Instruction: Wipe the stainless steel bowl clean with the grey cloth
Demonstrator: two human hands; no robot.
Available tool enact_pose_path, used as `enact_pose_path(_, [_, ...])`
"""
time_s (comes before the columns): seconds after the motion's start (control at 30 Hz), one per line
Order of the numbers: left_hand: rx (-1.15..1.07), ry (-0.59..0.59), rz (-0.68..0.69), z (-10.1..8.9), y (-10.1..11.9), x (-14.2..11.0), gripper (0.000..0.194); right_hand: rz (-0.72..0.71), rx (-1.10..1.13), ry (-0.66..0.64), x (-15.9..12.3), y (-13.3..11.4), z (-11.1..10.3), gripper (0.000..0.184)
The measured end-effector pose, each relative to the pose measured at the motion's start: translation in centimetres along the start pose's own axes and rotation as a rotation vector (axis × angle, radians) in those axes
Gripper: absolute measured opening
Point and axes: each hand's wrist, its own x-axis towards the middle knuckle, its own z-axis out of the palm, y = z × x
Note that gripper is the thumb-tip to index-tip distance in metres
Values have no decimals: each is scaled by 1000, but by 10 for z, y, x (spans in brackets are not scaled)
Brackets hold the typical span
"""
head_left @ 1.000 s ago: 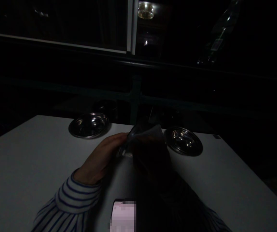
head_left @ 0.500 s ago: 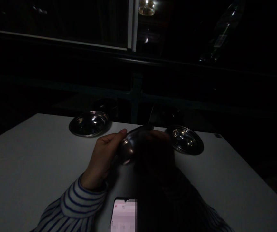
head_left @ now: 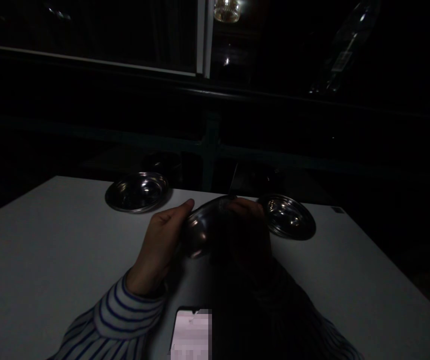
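Watching through the head camera, I find the left hand [head_left: 155, 247] now gripping the near-left side of a tilted metal bowl [head_left: 200, 232], its thumb raised beside the rim; a second ago that thumb was out of sight, and a pale, see-through patch showed above the bowl. Against half a second ago, almost nothing has shifted. The bowl is between the hands, over the middle of the table. My right hand [head_left: 250, 227] has its fingers bent at the bowl's far-right edge, but shadow hides whether they hold it. Two metal dishes, a left one [head_left: 138, 194] and a right one [head_left: 289, 217], lie beyond; the right hand partly covers the latter's edge. Nearest me is a lit phone [head_left: 190, 332], partly pixelated. The white table [head_left: 68, 250] stands in a dark room, with a pale window frame [head_left: 203, 42] and a clear bottle [head_left: 350, 47] behind, and bears a small label [head_left: 338, 210] at its far-right corner.
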Motion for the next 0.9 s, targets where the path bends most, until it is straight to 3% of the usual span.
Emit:
enact_pose_path(0.1, [-17, 22, -7, 0, 2, 0, 34, -104, -35, -1, 0, -7, -1, 25])
enact_pose_path(0.2, [10, 30, -13, 0, 3, 0, 40, -248, -65, -86, -1, -10, -1, 31])
enact_pose_path(0.4, [34, -14, -73, 5, 5, -3, 46, 31, 0, -40, 4, 4, -1, 23])
enact_pose_path(0.57, [60, -30, -80, 7, 4, -3, 52, -269, -87, -205, 8, -13, -4, 25])
enact_pose_path(0.67, [88, -33, -96, 7, 5, -3, 53, -176, -35, -245, 10, -10, -7, 21])
enact_pose_path(0.77, [100, -47, -96, 6, 6, -3, 54, -30, -19, -148, 11, 0, -7, 27])
enact_pose_path(0.83, [83, -60, -99, 6, 6, -2, 54, -37, -59, -129, 10, -1, -6, 27])
enact_pose_path(0.9, [63, -75, -110, 6, 5, -2, 55, -118, -105, -191, 6, -8, -3, 24])
